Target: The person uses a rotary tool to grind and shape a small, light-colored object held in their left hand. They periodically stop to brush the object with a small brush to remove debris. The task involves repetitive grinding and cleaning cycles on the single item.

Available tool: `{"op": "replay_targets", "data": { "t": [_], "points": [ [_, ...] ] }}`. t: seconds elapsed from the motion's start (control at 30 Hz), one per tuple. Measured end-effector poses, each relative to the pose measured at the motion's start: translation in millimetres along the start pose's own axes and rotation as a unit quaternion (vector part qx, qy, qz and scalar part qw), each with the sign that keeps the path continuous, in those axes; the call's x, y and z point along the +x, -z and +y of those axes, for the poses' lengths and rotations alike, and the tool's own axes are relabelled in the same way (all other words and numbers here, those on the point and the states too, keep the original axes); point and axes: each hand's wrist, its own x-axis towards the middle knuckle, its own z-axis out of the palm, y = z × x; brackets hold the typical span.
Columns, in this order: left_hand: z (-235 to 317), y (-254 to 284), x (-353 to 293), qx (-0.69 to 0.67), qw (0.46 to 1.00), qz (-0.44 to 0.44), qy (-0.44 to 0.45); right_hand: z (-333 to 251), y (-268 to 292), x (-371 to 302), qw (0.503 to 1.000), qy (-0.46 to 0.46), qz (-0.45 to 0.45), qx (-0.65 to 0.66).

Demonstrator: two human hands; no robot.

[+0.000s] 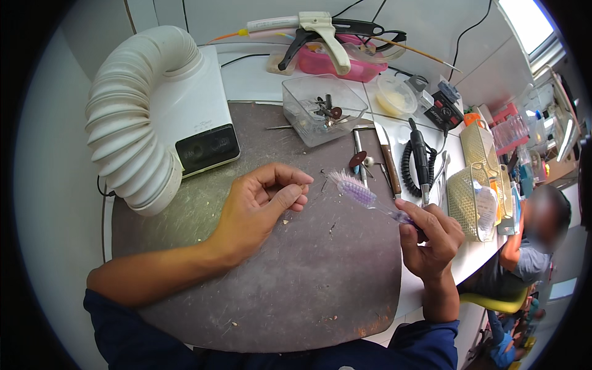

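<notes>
My right hand [431, 237] grips a toothbrush [359, 190] by its handle, with fingers and thumb closed round it. The brush is clear and purple, and its worn bristles splay out at the tip. The head points left, toward my left hand [265, 200], with a gap between them. The fingers of my left hand are curled, thumb against the forefinger side; whatever they may pinch is too small or hidden to name. Both hands are above a dark grey, scratched work mat [296, 277] strewn with tiny crumbs and bits.
A white box with a ribbed hose [132, 117] stands at the left. Behind the mat sit a clear tub [324, 111] of rotary bits and a glue gun [324, 34]. A knife [387, 157], a handpiece [419, 154] and baskets [468, 200] line the right. Another person [533, 246] sits beyond.
</notes>
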Motion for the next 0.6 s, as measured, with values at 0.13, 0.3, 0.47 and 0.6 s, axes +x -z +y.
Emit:
{"op": "replay_targets", "data": {
  "t": [0.13, 0.3, 0.47, 0.6],
  "points": [
    [0.9, -0.9, 0.8, -0.029, 1.0, 0.003, 0.01, 0.1, -6.1, -1.3, 1.0, 0.017, -0.011, -0.008],
    [2.2, -1.7, 0.4, -0.015, 1.0, -0.003, 0.013, -1.1, -9.7, -0.9, 1.0, 0.018, -0.014, -0.003],
    [1.7, -0.6, 1.4, -0.04, 0.999, -0.003, 0.01, -0.9, -10.9, 0.9, 0.999, 0.005, -0.031, -0.017],
    [4.0, -0.4, 1.1, -0.051, 0.998, -0.007, 0.027, 0.1, -13.6, 1.7, 0.999, -0.003, -0.049, -0.02]
  ]
}}
